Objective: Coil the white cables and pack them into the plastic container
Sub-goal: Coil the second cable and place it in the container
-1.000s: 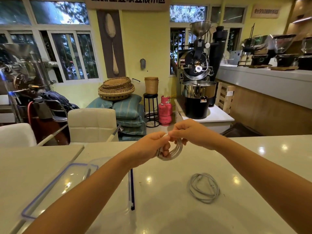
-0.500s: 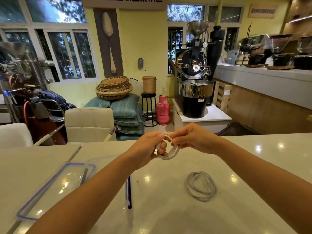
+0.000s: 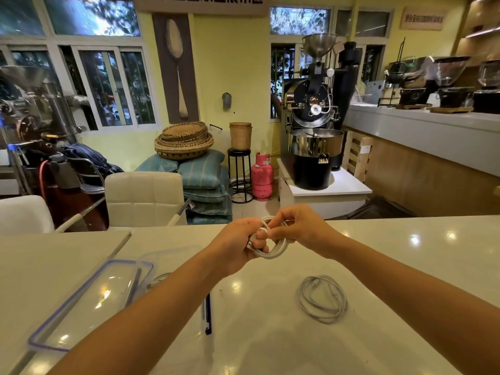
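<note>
Ideally, the left hand (image 3: 238, 246) stays clenched on the coiled white cable (image 3: 273, 251) while the right hand (image 3: 295, 230), pinching its free end, tucks it snugly.

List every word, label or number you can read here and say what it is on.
Nothing can be read for certain.
Banner at the top of the wall: large dark characters, cut off by the frame.
Plaque on the upper right wall: characters too blurred.
Pink gas cylinder: small label, too small.
Cables, container, lid: no text visible.
</note>
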`<action>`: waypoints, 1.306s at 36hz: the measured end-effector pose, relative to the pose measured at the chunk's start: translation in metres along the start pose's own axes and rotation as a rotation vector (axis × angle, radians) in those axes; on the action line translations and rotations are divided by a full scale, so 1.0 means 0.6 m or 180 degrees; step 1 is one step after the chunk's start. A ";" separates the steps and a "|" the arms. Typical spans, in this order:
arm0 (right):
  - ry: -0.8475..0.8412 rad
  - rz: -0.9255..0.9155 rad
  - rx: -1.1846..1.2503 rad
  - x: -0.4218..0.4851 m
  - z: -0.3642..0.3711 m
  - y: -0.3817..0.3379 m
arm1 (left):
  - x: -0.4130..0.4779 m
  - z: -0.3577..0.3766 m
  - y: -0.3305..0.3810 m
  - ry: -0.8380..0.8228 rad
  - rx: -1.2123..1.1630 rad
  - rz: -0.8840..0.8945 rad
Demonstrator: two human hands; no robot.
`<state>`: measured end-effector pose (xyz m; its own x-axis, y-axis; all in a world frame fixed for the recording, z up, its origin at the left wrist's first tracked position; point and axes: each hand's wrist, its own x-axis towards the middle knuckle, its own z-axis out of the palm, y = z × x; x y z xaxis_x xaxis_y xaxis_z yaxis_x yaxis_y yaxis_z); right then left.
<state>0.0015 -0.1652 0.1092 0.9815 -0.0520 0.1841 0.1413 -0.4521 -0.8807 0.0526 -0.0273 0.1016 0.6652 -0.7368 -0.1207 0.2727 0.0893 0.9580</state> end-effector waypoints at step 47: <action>0.0272 -0.1266 -0.3015 0.062 0.092 -0.011 | -0.036 -0.083 0.031 0.0879 0.1703 0.0530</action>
<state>0.0445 -0.1151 0.0979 0.8683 0.2084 0.4500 0.2580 -0.9648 -0.0510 0.0778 0.0239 0.1092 0.8435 -0.5351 0.0471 -0.1885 -0.2128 0.9587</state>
